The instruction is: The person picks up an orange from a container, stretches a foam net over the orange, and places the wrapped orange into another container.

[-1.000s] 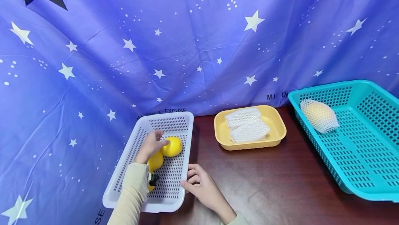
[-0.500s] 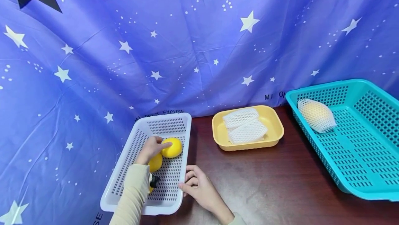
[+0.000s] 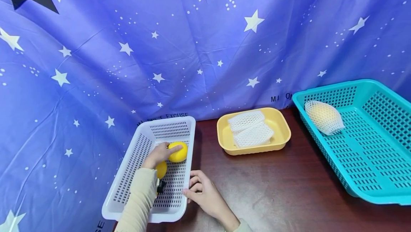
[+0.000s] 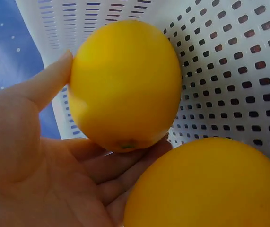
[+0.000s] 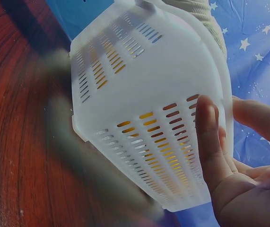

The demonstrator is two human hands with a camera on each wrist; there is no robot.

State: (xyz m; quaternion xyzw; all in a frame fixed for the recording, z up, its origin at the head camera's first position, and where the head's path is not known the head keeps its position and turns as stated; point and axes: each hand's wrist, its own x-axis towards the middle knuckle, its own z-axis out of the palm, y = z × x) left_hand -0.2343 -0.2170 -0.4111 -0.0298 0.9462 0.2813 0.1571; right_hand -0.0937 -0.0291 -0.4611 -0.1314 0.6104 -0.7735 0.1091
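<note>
My left hand [image 3: 160,153] reaches into the white slotted basket [image 3: 192,128] and holds a round yellow fruit [image 4: 125,80]. In the left wrist view the thumb lies on the fruit's near side and the fingers curl beneath it; a small green stem mark shows. A second yellow fruit [image 4: 210,189] sits just beside that hand. Part of another lies under the left wrist, mostly hidden by the sleeve and the black wrist camera [image 3: 161,185]. My right hand [image 3: 205,196] grips the basket's right rim, its thumb and fingers on either side of the wall.
A yellow tray [image 3: 282,132] with two white foam net sleeves [image 3: 252,134] stands at mid table. To the right, a large teal basket [image 3: 345,182] holds one fruit in a foam net [image 3: 324,117]. A blue star-patterned cloth [image 3: 205,46] hangs behind the dark wooden table [image 3: 273,189].
The left hand has shifted slightly right, its thumb now farther over the yellow fruit. The right hand stays on the basket rim. The whole head view has drifted a little.
</note>
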